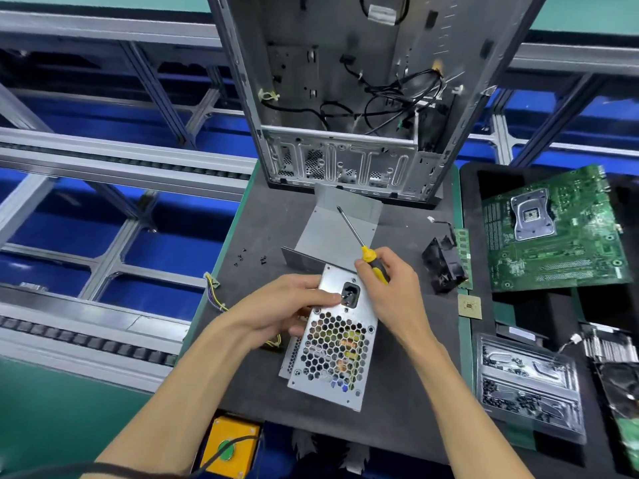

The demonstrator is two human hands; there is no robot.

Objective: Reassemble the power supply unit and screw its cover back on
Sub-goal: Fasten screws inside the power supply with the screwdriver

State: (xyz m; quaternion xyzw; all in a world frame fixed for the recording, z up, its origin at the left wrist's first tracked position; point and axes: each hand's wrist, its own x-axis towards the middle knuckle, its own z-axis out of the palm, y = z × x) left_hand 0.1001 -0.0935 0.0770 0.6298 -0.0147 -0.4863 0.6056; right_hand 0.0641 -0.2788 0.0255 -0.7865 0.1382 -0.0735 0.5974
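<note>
— Cover lay where?
— Beyond the power supply unit, flat on the mat, just past its far end and away from both hands.
— And the hands?
— The left hand gripped the unit's near-left side, thumb by the socket. The right hand clasped the yellow screwdriver, shaft pointing up-left over the cover, so I judged the right nearer it.
</note>
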